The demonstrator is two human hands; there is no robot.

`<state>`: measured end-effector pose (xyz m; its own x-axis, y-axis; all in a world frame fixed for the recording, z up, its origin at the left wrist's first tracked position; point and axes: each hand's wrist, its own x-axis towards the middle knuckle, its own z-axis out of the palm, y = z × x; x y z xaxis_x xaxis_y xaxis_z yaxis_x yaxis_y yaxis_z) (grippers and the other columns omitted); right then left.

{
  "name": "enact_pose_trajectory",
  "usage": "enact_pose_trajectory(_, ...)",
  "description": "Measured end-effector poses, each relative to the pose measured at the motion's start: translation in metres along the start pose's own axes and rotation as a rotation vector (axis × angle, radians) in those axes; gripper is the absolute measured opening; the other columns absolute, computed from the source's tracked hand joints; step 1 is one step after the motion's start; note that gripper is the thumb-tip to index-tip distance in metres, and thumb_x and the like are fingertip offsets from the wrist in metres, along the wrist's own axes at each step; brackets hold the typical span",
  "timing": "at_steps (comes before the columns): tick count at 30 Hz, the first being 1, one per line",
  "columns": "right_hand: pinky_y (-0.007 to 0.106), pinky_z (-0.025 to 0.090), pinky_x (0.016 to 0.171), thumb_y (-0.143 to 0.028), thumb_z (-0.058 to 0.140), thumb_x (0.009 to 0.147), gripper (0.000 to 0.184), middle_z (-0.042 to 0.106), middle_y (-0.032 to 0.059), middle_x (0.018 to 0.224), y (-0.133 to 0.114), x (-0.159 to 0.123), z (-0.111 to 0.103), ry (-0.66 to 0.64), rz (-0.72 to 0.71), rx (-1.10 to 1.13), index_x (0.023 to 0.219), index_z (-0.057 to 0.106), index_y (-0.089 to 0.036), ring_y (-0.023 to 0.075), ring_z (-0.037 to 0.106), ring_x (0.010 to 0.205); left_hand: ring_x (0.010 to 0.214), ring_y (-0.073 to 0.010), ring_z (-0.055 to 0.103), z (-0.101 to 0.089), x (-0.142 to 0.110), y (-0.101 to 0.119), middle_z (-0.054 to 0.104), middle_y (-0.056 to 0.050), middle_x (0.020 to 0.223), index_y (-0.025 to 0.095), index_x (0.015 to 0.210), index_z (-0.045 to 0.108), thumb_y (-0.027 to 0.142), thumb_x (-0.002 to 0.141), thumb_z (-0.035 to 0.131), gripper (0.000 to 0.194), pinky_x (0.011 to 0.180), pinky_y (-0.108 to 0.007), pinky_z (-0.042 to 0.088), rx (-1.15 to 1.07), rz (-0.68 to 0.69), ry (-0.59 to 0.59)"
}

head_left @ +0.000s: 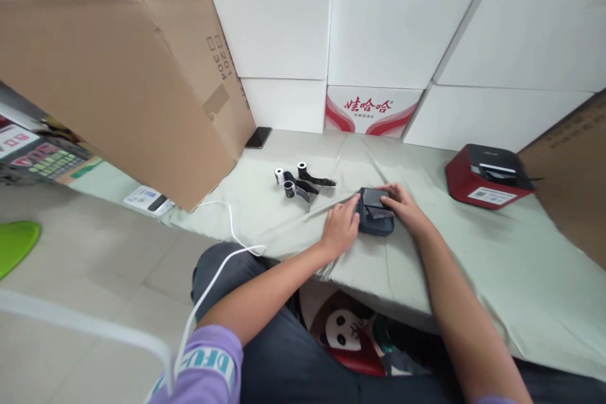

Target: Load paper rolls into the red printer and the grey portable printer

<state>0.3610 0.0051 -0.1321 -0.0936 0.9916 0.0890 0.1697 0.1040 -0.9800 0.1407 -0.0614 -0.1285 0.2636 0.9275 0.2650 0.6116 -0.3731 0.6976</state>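
A small black portable printer (376,225) lies on the cloth-covered table in front of me, a short dark strip (380,213) sticking out of its slot. My left hand (341,225) grips its left side, the fingers against the casing. From the right, my right hand (401,205) holds the other side, with the thumb on the top near the slot. To the left of the printer lie three small rolls: a white-and-black roll (279,175), a black roll with a white core (302,170) and another dark roll (289,189). Dark strips trail from them.
A red-and-black printer (490,177) stands at the right. White boxes (379,38) line the back, and a large cardboard box (118,76) stands left. A phone (259,137) lies by that box. A white cable (231,221) runs over the table's front edge.
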Motion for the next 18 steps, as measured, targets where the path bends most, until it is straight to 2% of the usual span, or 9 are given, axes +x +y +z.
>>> enact_pose_trajectory(2,0.048,0.049,0.106,-0.052,0.078,0.071,0.054,0.069,0.0075,0.123,-0.001,-0.001,-0.002,-0.014,0.028,-0.014,0.112,0.053,-0.029,0.0276,0.065,0.117,0.134,-0.0223,0.051,-0.001,0.0,0.0,0.048,-0.002,0.159,0.027,0.157,0.04,0.016,0.097,0.035,0.061,0.112,-0.038,0.04,0.015,0.042,-0.035)
enact_pose_trajectory(4,0.048,0.051,0.104,-0.053,0.078,0.071,0.057,0.068,0.0082,0.126,-0.002,-0.001,-0.003,-0.021,0.055,-0.019,0.117,0.053,-0.03,0.0281,0.065,0.117,0.136,-0.0219,0.05,-0.002,0.001,0.0,0.046,0.0,0.161,0.03,0.156,0.042,0.008,0.09,0.037,0.069,0.112,-0.039,0.041,0.046,0.028,-0.072)
enact_pose_trajectory(7,0.046,0.054,0.099,-0.051,0.08,0.068,0.059,0.067,0.0081,0.126,-0.004,0.0,-0.003,-0.033,0.068,-0.012,0.117,0.054,-0.03,0.0279,0.066,0.115,0.136,-0.022,0.051,0.0,0.005,-0.001,0.051,0.0,0.157,0.033,0.152,0.048,0.003,0.084,0.039,0.075,0.112,-0.04,0.041,0.093,-0.012,-0.088)
enact_pose_trajectory(10,0.047,0.053,0.101,-0.052,0.081,0.066,0.061,0.068,0.0075,0.123,-0.003,-0.001,-0.001,-0.029,0.061,-0.015,0.115,0.053,-0.029,0.0275,0.066,0.114,0.134,-0.0238,0.053,0.003,0.008,-0.003,0.056,-0.002,0.152,0.033,0.149,0.051,0.002,0.084,0.041,0.073,0.11,-0.042,0.042,0.129,0.01,-0.086)
enact_pose_trajectory(12,0.047,0.052,0.104,-0.055,0.08,0.068,0.061,0.067,0.0075,0.125,0.0,-0.004,0.002,0.033,0.034,-0.02,0.116,0.053,-0.029,0.0268,0.065,0.117,0.131,-0.0252,0.054,0.003,0.008,-0.004,0.056,-0.004,0.152,0.031,0.149,0.051,0.003,0.085,0.042,0.071,0.108,-0.044,0.042,0.155,0.035,-0.083)
enact_pose_trajectory(14,0.045,0.052,0.104,-0.056,0.075,0.071,0.058,0.067,0.008,0.125,0.003,-0.009,0.005,0.158,0.015,-0.02,0.117,0.053,-0.029,0.0261,0.065,0.118,0.129,-0.0256,0.056,0.002,0.007,-0.003,0.058,-0.004,0.15,0.03,0.15,0.049,0.004,0.086,0.041,0.069,0.108,-0.044,0.042,0.167,0.053,-0.078)
enact_pose_trajectory(18,0.048,0.054,0.099,-0.048,0.056,0.079,0.041,0.07,0.0115,0.114,0.007,-0.035,0.017,0.378,0.069,-0.115,0.111,0.059,-0.023,0.0291,0.067,0.109,0.126,-0.0228,0.059,-0.001,0.006,-0.003,0.065,-0.005,0.142,0.027,0.156,0.039,0.005,0.086,0.041,0.074,0.108,-0.04,0.042,0.107,0.019,-0.052)
